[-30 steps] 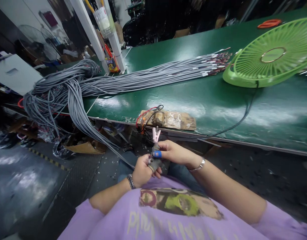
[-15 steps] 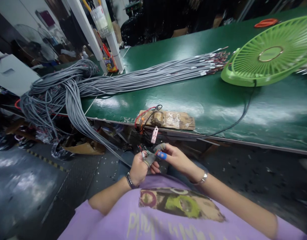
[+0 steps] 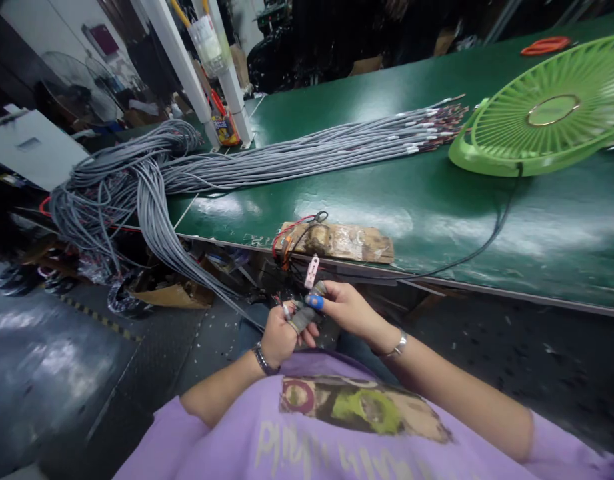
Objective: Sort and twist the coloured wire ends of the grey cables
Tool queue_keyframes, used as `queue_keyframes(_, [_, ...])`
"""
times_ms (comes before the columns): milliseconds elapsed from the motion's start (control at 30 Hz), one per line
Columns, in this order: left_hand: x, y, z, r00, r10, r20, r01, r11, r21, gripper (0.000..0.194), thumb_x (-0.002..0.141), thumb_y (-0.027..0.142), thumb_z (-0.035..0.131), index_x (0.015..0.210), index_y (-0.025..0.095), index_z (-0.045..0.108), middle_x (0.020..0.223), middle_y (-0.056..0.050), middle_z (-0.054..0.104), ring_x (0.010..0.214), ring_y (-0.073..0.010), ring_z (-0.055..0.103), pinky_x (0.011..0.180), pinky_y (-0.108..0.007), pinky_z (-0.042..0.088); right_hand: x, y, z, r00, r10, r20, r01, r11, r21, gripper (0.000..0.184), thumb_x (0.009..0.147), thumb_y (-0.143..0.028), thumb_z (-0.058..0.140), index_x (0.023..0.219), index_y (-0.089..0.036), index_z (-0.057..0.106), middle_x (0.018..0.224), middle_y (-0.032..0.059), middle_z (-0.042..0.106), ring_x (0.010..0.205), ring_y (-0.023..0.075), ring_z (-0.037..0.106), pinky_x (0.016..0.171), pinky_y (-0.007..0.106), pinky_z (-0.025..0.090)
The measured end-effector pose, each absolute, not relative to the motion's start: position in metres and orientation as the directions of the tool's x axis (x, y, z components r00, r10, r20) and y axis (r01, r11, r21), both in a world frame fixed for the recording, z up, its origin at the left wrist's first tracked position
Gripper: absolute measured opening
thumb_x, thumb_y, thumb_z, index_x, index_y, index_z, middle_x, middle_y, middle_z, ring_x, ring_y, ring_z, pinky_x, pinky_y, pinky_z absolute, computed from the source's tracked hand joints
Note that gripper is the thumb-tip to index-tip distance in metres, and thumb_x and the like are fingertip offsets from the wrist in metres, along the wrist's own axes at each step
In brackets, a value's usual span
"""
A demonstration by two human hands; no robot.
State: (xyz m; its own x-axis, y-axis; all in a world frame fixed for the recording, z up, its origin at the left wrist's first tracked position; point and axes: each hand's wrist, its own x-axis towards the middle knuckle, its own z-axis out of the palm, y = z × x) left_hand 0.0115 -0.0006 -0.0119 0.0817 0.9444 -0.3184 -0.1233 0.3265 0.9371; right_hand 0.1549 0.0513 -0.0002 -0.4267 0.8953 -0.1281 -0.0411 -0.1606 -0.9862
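Low in front of the bench edge, my left hand (image 3: 281, 333) is closed around the end of a grey cable, whose thin coloured wires poke out near the thumb. A grey cover wraps the thumb. My right hand (image 3: 344, 308) meets it from the right, with a blue wrap on the thumb and a grey cover on a finger. Its thumb and finger are pinched at the wire ends, which they mostly hide. The bundle of grey cables (image 3: 154, 200) hangs off the bench toward my left hand. Just above my hands dangles a small pink tag (image 3: 311, 272).
Long grey cables (image 3: 297, 153) with stripped ends lie along the green bench (image 3: 437, 227). A wooden block (image 3: 357, 243) with red and black leads sits at the front edge. To the right stands a green fan (image 3: 551, 110); a white post (image 3: 237, 100) rises at left.
My right hand has shifted slightly left, closer to my left hand, and the coloured wires between them show less. The whole view has moved a little.
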Motion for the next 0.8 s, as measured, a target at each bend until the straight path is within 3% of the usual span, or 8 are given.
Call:
queue_keyframes(267, [0.018,0.0,-0.013,-0.046,0.939,-0.341,-0.24,0.321,0.916,0.048,0.063,0.062,0.072,0.063,0.017,0.054,0.05,-0.002,0.064,0.034,-0.0103,0.054,0.033,-0.019,0.027,0.153,0.043,-0.004,-0.422,0.899,-0.119,-0.149,-0.198,-0.969,0.046,0.065,-0.065,0.07,0.062,-0.022,0.053,0.049,-0.0031,0.056,0.047,0.0126,0.048,0.052,0.028,0.042])
queue_keyframes(800, [0.018,-0.001,-0.012,-0.198,0.926,-0.322,-0.242,0.272,0.931,0.05,0.06,0.064,0.072,0.065,0.018,0.052,0.045,0.002,0.06,0.031,-0.0097,0.052,0.032,-0.018,0.026,0.154,0.039,-0.012,-0.379,0.919,-0.11,-0.128,-0.17,-0.977,0.041,0.062,-0.056,0.076,0.062,-0.02,0.056,0.057,-0.0018,0.055,0.054,0.0126,0.045,0.054,0.027,0.042])
